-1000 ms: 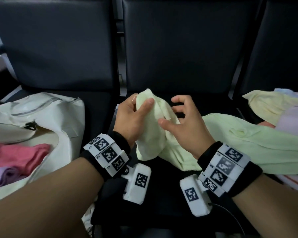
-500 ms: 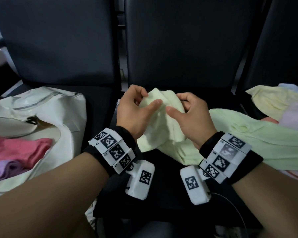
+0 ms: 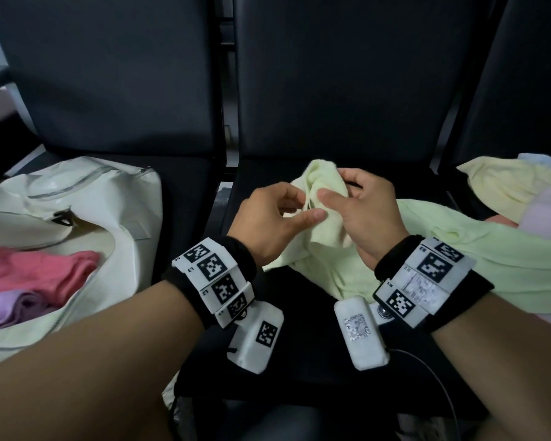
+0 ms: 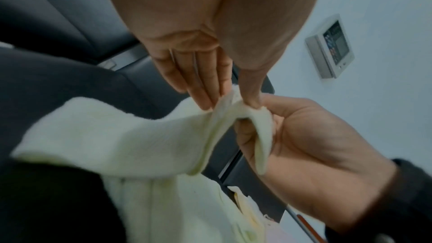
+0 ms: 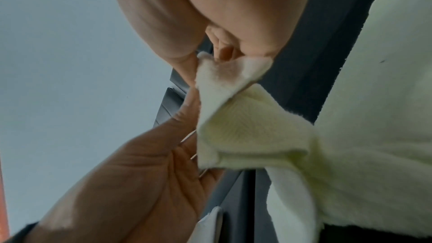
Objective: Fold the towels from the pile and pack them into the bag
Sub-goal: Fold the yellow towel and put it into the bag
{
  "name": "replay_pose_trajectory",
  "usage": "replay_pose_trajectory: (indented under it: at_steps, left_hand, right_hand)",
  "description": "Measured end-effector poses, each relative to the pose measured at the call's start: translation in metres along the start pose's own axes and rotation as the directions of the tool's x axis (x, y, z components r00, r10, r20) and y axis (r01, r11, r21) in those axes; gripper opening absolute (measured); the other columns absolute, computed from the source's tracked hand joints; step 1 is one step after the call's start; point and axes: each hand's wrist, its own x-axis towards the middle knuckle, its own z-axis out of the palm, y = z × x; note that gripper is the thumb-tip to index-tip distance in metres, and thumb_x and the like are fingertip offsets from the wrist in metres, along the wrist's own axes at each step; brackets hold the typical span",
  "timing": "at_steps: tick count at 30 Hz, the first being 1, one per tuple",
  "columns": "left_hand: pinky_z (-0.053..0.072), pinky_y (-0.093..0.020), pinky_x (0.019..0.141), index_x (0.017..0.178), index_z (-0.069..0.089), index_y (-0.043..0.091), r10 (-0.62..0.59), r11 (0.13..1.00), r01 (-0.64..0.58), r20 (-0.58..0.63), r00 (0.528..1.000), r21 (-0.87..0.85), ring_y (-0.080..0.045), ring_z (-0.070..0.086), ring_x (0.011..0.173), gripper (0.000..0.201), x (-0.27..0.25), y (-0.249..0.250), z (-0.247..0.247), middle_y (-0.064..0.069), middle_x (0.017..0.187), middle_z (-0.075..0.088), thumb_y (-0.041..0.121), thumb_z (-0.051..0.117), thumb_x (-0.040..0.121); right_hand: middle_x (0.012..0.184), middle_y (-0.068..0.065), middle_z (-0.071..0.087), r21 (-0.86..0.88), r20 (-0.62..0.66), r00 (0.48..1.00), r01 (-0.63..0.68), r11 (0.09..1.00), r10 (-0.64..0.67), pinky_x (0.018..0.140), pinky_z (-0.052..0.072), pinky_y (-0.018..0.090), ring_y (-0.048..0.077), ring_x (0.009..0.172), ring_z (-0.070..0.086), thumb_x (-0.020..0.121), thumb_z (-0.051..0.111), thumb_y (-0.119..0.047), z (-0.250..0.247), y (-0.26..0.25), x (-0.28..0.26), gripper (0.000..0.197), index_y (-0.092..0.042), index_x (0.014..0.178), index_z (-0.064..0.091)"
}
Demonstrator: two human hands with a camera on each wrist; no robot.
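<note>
Pale green towel [image 3: 420, 259] lies across the middle black chair seat [image 3: 299, 345], directly in front of the person. One end is lifted off the seat between the two hands. The rest trails down and away to the person's right, so its long axis runs left to right, toward the pile of towels [image 3: 509, 192] on the next seat.

The right hand [image 3: 366, 214] has fingers and thumb curled round the raised corner, pinching it. The left hand [image 3: 274, 218] is beside it, touching; its thumb and straight fingertips pinch the same edge. Both hands are equally near the corner.

The cream bag [image 3: 77, 211] sits open on the seat to the person's left, well apart, with a pink towel [image 3: 39, 272] and a lilac towel [image 3: 10, 310] inside.

Judging by this, the hands next need to spread apart along the edge to open the towel.
</note>
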Motion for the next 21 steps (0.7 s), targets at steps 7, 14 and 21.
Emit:
replay_pose_trajectory:
  at_steps: [7, 14, 21]
  left_hand:
    - [0.060, -0.037, 0.080, 0.092, 0.069, 0.011, -0.019, 0.964, 0.019, 0.003, 1.000, -0.264, -0.024, 0.074, 0.086, 0.009, 0.001, -0.001, -0.001, -0.012, 0.095, 0.077, 0.008, 0.077, 0.089]
    - [0.059, -0.033, 0.065, 0.085, 0.071, 0.010, -0.064, 0.949, 0.025, -0.115, 0.991, -0.315, -0.017, 0.072, 0.072, 0.008, 0.002, 0.004, -0.004, -0.004, 0.082, 0.076, 0.013, 0.077, 0.089]
    - [0.063, -0.050, 0.076, 0.082, 0.073, 0.008, -0.130, 0.946, 0.079, -0.147, 0.980, -0.313, -0.031, 0.076, 0.079, 0.023, 0.001, 0.006, -0.007, -0.012, 0.083, 0.077, 0.025, 0.087, 0.079]
  right_hand:
    - [0.110, 0.007, 0.074, 0.035, 0.097, 0.994, -0.045, 0.998, 0.041, 0.093, 0.058, 0.044, 0.020, 0.101, 0.073, 0.092, 0.068, -0.004, -0.002, 0.002, 0.003, 0.033, -0.007, 0.124, 0.064]
    - [0.109, 0.002, 0.074, -0.022, -0.007, 0.997, -0.071, 0.997, 0.071, 0.090, 0.060, 0.041, 0.017, 0.098, 0.073, 0.079, 0.078, 0.004, -0.007, 0.001, 0.008, 0.050, -0.009, 0.126, 0.064]
    - [0.110, 0.002, 0.073, -0.071, -0.068, 0.995, -0.079, 0.994, 0.074, 0.088, 0.060, 0.042, 0.019, 0.097, 0.073, 0.065, 0.088, 0.005, -0.010, 0.004, 0.010, 0.067, -0.013, 0.125, 0.063]
